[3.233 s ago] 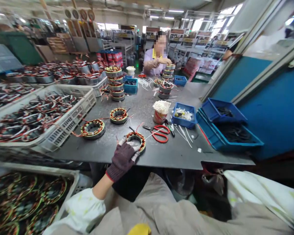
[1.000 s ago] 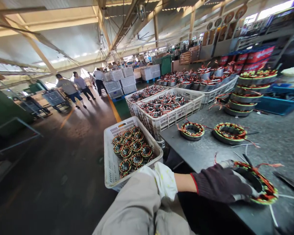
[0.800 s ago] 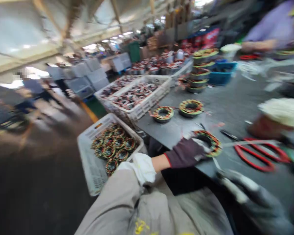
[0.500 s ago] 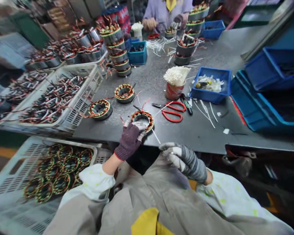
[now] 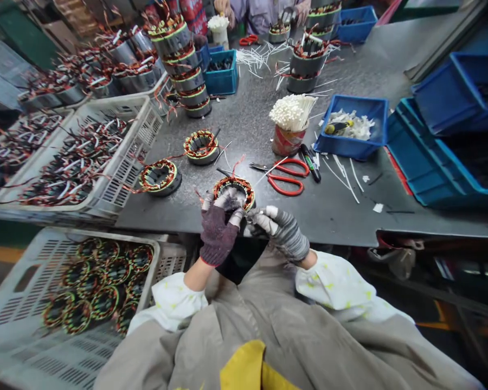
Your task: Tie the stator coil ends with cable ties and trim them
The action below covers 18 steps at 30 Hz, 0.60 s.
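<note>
Work table [image 5: 350, 222] carrying wire-wound rings [image 5: 159, 164]: at its six o'clock edge, the gloved left hand [image 5: 217, 235] and right hand [image 5: 278, 233] are clasping one ring [image 5: 233, 182] together, steadying it between them, while red scissors [image 5: 287, 183] are lying within reach at the ring's three o'clock.
</note>
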{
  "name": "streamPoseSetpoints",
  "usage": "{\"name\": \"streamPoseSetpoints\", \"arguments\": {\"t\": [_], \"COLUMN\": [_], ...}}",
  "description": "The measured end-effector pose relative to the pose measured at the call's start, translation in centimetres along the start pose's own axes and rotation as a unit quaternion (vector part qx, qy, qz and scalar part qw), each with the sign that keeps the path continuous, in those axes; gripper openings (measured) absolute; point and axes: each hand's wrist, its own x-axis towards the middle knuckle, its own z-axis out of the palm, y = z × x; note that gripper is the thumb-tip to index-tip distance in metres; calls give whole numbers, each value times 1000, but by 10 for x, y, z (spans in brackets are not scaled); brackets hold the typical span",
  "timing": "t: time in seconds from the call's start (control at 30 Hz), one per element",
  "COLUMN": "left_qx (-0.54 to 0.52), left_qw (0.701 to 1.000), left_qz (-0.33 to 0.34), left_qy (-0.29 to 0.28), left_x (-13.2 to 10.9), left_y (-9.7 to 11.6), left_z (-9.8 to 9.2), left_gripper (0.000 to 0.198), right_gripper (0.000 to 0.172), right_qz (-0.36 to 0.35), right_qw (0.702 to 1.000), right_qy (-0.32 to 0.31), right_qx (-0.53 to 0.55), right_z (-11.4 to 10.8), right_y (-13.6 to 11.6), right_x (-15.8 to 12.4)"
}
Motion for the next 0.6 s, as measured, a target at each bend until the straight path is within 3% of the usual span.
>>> {"name": "streamPoseSetpoints", "arguments": {"t": [0.07,0.13,0.3,0.43,0.6], "left_qx": [-20,-27,1,19,17], "left_qw": [999,998,998,995,993], "left_qz": [21,44,63,90,108], "left_qy": [29,43,19,-41,-37], "left_x": [3,5,7,5,4], "left_y": [2,3,4,2,-2], "left_z": [1,1,-2,-7,-11], "left_gripper": [21,15,26,32,33], "right_gripper": [52,56,40,34,33], "right_qz": [75,92,37,-15,-50], "right_qw": [994,990,998,989,987], "right_qy": [36,60,55,58,49], "right_qx": [73,90,-19,-138,-143], "right_z": [6,8,7,2,-2], "right_y": [-2,-5,-8,1,-4], "right_x": [4,5,9,18,15]}}
